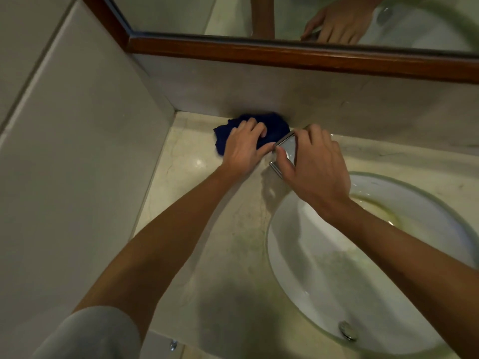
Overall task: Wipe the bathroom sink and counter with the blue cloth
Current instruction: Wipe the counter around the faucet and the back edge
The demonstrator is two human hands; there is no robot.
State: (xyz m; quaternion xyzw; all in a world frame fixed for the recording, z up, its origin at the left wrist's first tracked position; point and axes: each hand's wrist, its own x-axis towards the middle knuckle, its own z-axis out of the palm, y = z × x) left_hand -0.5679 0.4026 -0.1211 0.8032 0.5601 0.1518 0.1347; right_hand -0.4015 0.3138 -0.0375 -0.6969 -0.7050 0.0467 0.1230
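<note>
**Marble counter and what sits on it**

I see a pale, veined marble counter (pixel 197 229) filling the corner under the wood-framed mirror. My landmark is the round white basin (pixel 293 255) sunk into it. Beyond the basin, hard against the back wall near the corner, a dark blue cloth (pixel 272 125) lies bunched on the stone. Between cloth and basin, just past the basin's far rim, a shiny rectangular metal piece (pixel 287 149) stands tilted; I cannot tell what it is. The stone beside the basin's near-left rim looks dull and smudged.
</note>
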